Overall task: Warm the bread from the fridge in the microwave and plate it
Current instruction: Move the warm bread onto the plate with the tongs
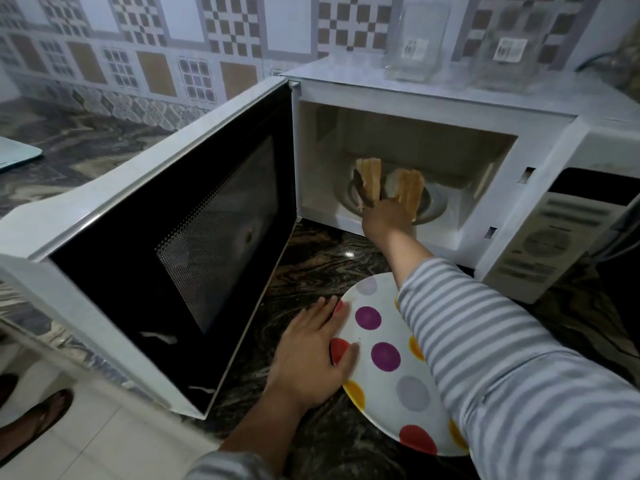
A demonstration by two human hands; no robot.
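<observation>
White microwave (433,109) stands door-open on dark marble desk (311,265); 2 bread slices (388,185) upright inside on turntable; right hand (386,220) reaches in, grip hidden, cannot tell; left hand (313,355) lies spread flat on rim of dotted plate (388,386); plate bare, so plating likely remains.

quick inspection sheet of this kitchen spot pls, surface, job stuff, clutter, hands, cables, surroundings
surface: dark marbled counter, no spills seen
job's things: microwave door wide open; bread upright inside; dotted plate on counter, bare
clutter: two clear containers atop microwave; pale board far left
grippers: right hand in cavity at bread, grip hidden; left hand flat on plate rim
cables: dark cable behind microwave
surroundings: tiled wall; sandalled feet on floor
</observation>
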